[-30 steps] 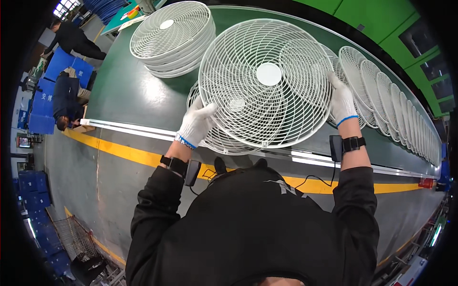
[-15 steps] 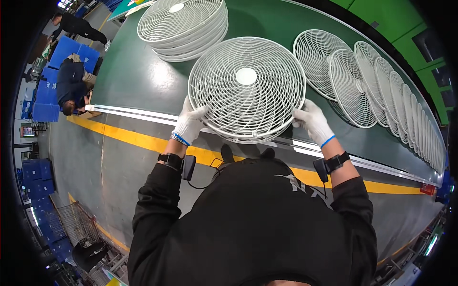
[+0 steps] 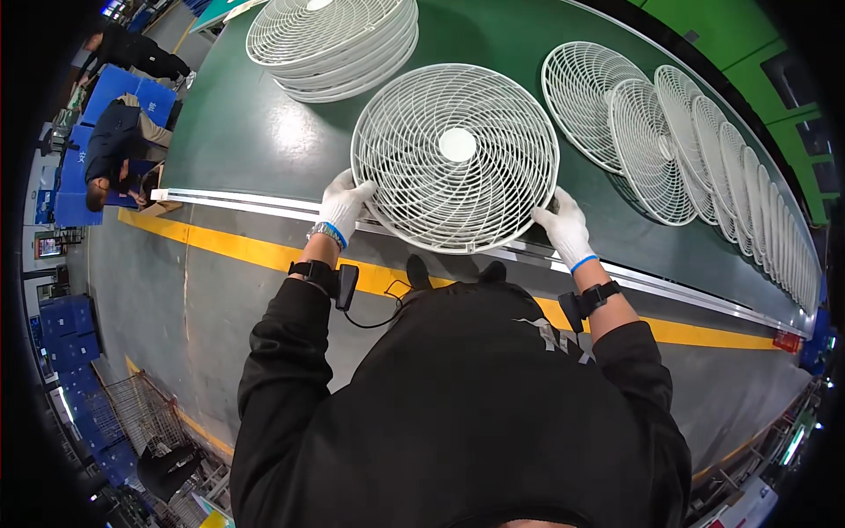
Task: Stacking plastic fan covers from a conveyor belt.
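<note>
A round white wire fan guard (image 3: 457, 145) with a solid disc at its centre is in front of me, over the near edge of the green table. My left hand (image 3: 343, 204), in a white glove, grips its rim at the lower left, thumb on top. On the opposite side my right hand (image 3: 564, 227), also gloved, pinches the rim at the lower right. The wires look doubled, so a second guard may lie beneath; I cannot tell. Fingers under the rim are partly hidden.
A stack of fan guards (image 3: 339, 53) stands at the far left of the green table (image 3: 290, 141). Overlapping guards (image 3: 651, 150) lean in a long row on the right. A metal rail (image 3: 264, 202) edges the table. Two people work by blue boxes (image 3: 84, 176) at the left.
The guard's near rim looks less doubled than before. My right hand has shifted slightly left, still on the rim. At the left, the crouching person has moved a little.
</note>
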Available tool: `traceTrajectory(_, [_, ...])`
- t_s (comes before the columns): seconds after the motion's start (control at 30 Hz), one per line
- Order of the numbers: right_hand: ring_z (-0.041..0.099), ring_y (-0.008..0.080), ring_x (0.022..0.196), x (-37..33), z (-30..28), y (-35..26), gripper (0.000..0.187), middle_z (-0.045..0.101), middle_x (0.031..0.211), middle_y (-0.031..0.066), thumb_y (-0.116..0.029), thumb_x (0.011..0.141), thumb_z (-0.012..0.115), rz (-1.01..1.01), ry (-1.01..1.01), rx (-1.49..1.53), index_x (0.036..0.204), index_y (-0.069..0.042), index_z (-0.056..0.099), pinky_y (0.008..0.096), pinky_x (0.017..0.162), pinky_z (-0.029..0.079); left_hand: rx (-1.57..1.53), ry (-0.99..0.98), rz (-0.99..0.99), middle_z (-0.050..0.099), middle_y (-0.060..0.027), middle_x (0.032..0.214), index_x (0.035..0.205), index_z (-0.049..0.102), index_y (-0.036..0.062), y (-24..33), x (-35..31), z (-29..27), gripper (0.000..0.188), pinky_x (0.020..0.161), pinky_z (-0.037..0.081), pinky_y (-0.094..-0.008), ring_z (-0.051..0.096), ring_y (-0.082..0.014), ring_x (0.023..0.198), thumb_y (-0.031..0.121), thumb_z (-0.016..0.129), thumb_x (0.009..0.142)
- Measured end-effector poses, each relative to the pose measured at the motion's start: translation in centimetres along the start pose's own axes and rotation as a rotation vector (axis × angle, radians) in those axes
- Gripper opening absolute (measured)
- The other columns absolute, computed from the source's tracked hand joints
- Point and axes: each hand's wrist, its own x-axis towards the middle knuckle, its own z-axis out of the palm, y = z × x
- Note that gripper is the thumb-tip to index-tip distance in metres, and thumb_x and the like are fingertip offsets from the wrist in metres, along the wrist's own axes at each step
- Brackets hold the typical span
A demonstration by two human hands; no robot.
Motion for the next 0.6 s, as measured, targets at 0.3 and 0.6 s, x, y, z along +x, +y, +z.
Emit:
traceTrajectory(0.3, [0.075,0.0318,0.107,0.8,0.6,1.8,0.046,0.079,0.112,0.0148,-0.025,0.083,0.078,0.013,-0.012,0.083,0.125,-0.007,0.072,0.0416,0.097,0.055,0.102,0.034,0.004,0.077,-0.0056,0.111,0.142,0.064,0.0015,-0.2,0.5,0.2,0.043,0.065,0.051,-0.0237,0.070,-0.0100,0.082,0.015,0.069,0.102])
traceTrajectory(0.6, [0.073,0.0201,0.106,0.7,0.7,1.2,0.048,0.078,0.117,0.0109,-0.007,0.090,0.075,0.082,-0.083,0.149,0.136,-0.001,0.065,0.0334,0.099,0.053,0.092,0.042,-0.011,0.075,-0.0058,0.119,0.150,0.061,0.0043,-0.1,0.1,0.3,0.051,0.077,0.057,-0.0265,0.072,-0.0121,0.092,0.018,0.069,0.102])
